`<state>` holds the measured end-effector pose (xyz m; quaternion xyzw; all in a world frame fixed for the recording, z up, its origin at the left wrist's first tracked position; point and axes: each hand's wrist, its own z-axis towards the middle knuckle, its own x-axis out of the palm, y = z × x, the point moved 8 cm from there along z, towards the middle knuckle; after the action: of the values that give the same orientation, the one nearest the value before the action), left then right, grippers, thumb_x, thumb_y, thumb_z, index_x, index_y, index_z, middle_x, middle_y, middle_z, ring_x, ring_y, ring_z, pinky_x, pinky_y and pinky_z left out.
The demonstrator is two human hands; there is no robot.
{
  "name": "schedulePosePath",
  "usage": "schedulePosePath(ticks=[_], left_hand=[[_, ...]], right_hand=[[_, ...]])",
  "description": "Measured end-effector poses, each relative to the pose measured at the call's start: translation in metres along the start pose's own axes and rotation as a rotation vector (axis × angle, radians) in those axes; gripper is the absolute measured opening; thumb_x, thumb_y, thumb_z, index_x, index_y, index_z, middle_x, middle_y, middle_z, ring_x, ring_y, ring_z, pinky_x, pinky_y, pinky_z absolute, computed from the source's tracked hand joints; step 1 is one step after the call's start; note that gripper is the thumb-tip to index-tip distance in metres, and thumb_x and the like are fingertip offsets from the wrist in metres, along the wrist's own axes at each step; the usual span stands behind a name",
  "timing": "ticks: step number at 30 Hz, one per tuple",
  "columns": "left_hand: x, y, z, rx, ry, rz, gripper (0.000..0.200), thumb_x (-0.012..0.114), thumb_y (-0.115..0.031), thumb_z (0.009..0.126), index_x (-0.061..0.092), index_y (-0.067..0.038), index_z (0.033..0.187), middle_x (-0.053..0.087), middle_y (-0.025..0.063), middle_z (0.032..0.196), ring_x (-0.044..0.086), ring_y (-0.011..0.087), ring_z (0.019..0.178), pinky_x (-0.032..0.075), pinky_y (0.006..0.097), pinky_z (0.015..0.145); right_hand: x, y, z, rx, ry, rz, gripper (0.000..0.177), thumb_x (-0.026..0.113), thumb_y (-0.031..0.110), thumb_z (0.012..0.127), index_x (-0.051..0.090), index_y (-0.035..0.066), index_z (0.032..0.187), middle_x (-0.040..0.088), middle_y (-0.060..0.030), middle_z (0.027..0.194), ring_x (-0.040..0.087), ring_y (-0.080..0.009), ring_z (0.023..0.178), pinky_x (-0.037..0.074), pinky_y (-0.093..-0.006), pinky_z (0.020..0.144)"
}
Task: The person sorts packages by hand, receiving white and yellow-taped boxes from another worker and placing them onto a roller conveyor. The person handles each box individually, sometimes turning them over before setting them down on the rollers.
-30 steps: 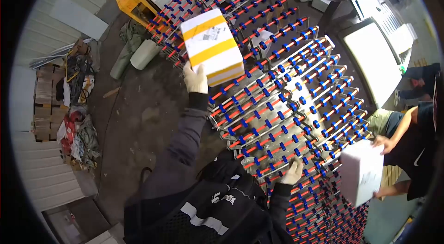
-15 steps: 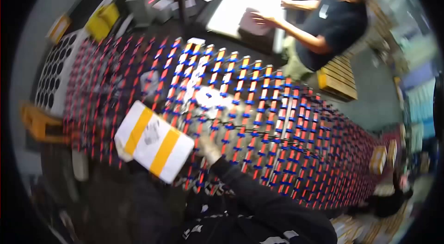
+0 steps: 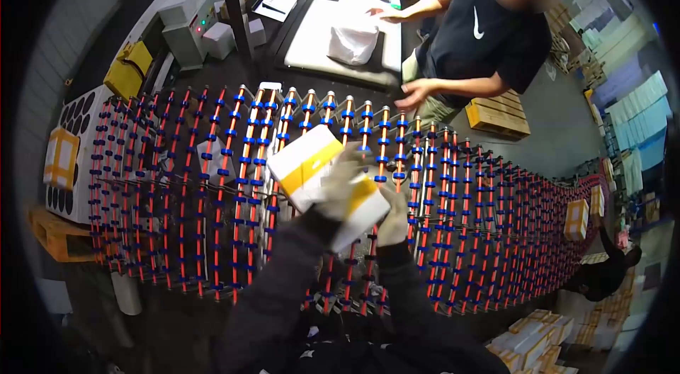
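Note:
A white box with yellow tape bands [image 3: 301, 165] is held tilted above the roller conveyor [image 3: 248, 232]. My left hand [image 3: 343, 183] lies across the box's upper face, its fingers blurred but wrapped over the tape. At the box's right lower edge, my right hand [image 3: 394, 218] grips the side near the corner. Both hands wear light gloves. The conveyor has orange-red rods with blue wheels, and it passes under the box and both hands.
Across the conveyor a person in a black shirt [image 3: 489, 34] reaches toward a white package [image 3: 353, 43] on a bright platform [image 3: 304, 52]. Taped boxes [image 3: 577, 218] sit on the far-right conveyor; another box [image 3: 62, 156] is at left. A wooden pallet [image 3: 499, 115] lies behind.
The taped box has moved right and up, and my left hand now shows on top of it. The co-worker's hands have moved apart, with one lower near the conveyor.

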<state>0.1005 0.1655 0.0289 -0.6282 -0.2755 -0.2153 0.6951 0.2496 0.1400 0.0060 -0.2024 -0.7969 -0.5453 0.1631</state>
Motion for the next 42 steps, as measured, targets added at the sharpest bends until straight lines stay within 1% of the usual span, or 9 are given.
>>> schedulePosePath(ticks=[7, 12, 18, 20, 22, 28, 33, 36, 42], left_hand=[[0.097, -0.006, -0.056, 0.51, -0.17, 0.856, 0.036, 0.066, -0.008, 0.088, 0.066, 0.002, 0.122, 0.067, 0.0156, 0.112, 0.064, 0.0288, 0.106, 0.05, 0.0383, 0.096], [-0.037, -0.083, -0.162, 0.508, -0.419, 1.172, 0.043, 0.062, -0.001, 0.083, 0.063, 0.003, 0.125, 0.065, 0.0221, 0.121, 0.062, 0.0349, 0.116, 0.048, 0.0436, 0.102], [-0.215, -0.191, -0.395, 0.575, -1.917, 1.537, 0.055, 0.072, -0.019, 0.093, 0.054, 0.005, 0.139, 0.054, 0.0238, 0.143, 0.053, 0.0361, 0.131, 0.043, 0.0443, 0.111], [-0.251, -0.215, -0.436, 0.612, -2.109, 1.347, 0.057, 0.072, -0.018, 0.091, 0.052, 0.006, 0.139, 0.054, 0.0253, 0.142, 0.051, 0.04, 0.132, 0.039, 0.0463, 0.114], [-0.28, -0.239, -0.443, 0.683, -2.024, 1.181, 0.061, 0.072, -0.022, 0.093, 0.05, 0.007, 0.142, 0.053, 0.0255, 0.143, 0.05, 0.0398, 0.133, 0.038, 0.0461, 0.114], [-0.379, -0.311, -0.39, 0.565, -1.389, 0.716, 0.041, 0.063, -0.022, 0.098, 0.059, 0.001, 0.131, 0.058, 0.0212, 0.136, 0.056, 0.0315, 0.121, 0.047, 0.0403, 0.103], [-0.449, -0.294, -0.352, 0.733, -0.365, 2.32, 0.029, 0.053, -0.021, 0.097, 0.069, 0.002, 0.105, 0.07, 0.0147, 0.098, 0.067, 0.0327, 0.09, 0.053, 0.0504, 0.078], [-0.509, -0.245, -0.363, 0.481, -0.943, 0.87, 0.03, 0.063, -0.022, 0.1, 0.066, 0.003, 0.115, 0.064, 0.0103, 0.101, 0.06, 0.0221, 0.094, 0.05, 0.0377, 0.088], [-0.313, -0.149, -0.309, 0.312, -0.83, 1.092, 0.02, 0.055, -0.009, 0.1, 0.065, 0.003, 0.112, 0.065, 0.012, 0.101, 0.063, 0.021, 0.094, 0.052, 0.0351, 0.084]], right_hand=[[-0.151, -0.032, 0.055, -0.496, 0.133, -0.921, 0.037, 0.052, 0.021, 0.105, 0.062, -0.002, 0.132, 0.063, -0.0112, 0.132, 0.06, -0.0229, 0.122, 0.046, -0.0356, 0.106], [-0.21, -0.112, -0.033, 0.37, -0.118, -0.401, 0.041, 0.063, 0.041, 0.099, 0.067, 0.012, 0.128, 0.069, -0.0007, 0.119, 0.063, -0.0131, 0.103, 0.046, -0.0303, 0.089], [-0.158, -0.146, -0.076, -0.417, 0.828, -1.569, 0.032, 0.061, 0.031, 0.101, 0.071, 0.001, 0.105, 0.07, -0.0054, 0.093, 0.064, -0.0197, 0.08, 0.05, -0.0332, 0.068], [-0.186, -0.185, -0.054, 0.092, 0.721, -0.955, 0.033, 0.061, 0.032, 0.101, 0.071, 0.001, 0.107, 0.071, -0.0066, 0.095, 0.063, -0.0203, 0.077, 0.05, -0.0329, 0.067], [-0.206, -0.201, -0.051, 0.523, 0.454, -0.335, 0.035, 0.062, 0.033, 0.101, 0.072, 0.001, 0.109, 0.072, -0.0078, 0.096, 0.063, -0.0208, 0.074, 0.05, -0.0326, 0.067], [-0.095, -0.124, -0.06, -0.057, 0.725, -1.042, 0.029, 0.056, 0.022, 0.105, 0.07, 0.0, 0.118, 0.07, -0.0143, 0.117, 0.067, -0.0242, 0.108, 0.055, -0.0358, 0.09], [-0.096, -0.152, -0.071, -0.569, 0.949, -1.512, 0.025, 0.057, 0.013, 0.093, 0.066, 0.005, 0.115, 0.068, -0.0147, 0.117, 0.064, -0.0316, 0.117, 0.053, -0.0396, 0.1], [-0.089, -0.166, -0.054, -0.219, 0.726, -1.27, 0.03, 0.055, 0.024, 0.102, 0.068, 0.003, 0.121, 0.069, -0.0097, 0.116, 0.064, -0.0214, 0.111, 0.051, -0.0346, 0.096], [-0.064, -0.24, -0.041, 0.32, 0.484, -0.772, 0.042, 0.054, 0.037, 0.105, 0.066, 0.003, 0.127, 0.071, -0.0088, 0.117, 0.064, -0.0188, 0.108, 0.05, -0.0345, 0.095]])
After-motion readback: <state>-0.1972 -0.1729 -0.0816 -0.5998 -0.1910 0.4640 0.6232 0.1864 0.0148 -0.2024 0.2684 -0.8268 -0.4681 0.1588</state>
